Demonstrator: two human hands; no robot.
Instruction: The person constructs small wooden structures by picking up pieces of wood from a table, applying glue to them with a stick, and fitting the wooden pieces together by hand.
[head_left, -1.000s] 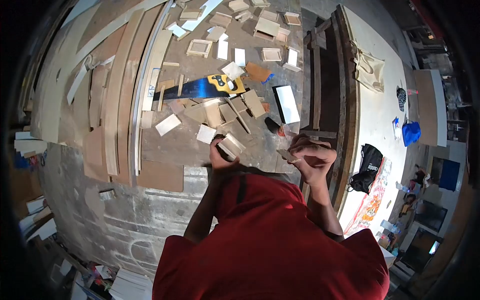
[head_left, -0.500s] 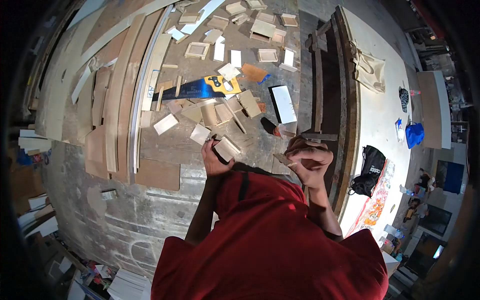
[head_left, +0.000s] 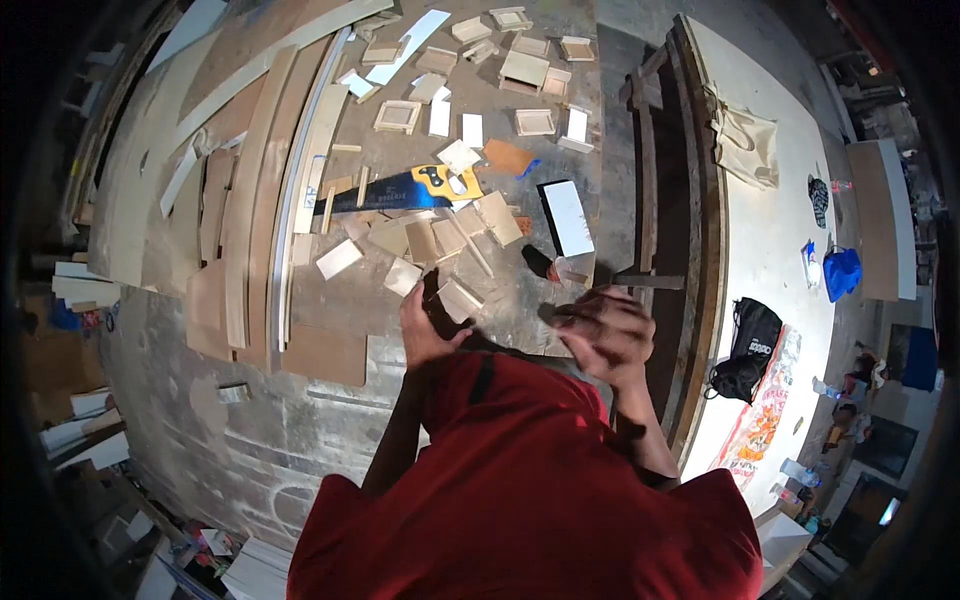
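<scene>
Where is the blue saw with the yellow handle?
In the head view, the saw lies flat on the floor above the left hand, among wood offcuts, beside the long planks.

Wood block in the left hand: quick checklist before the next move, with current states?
1. Left hand grips the small wood block: ok.
2. Right hand grip on its piece: cannot tell, motion blur.
3. Handsaw lies apart from both hands: ok.
4. Floor ahead free of loose offcuts: not ok, many scattered.
5. Dark bottle near the right hand upright: not ok, it lies on its side.
</scene>
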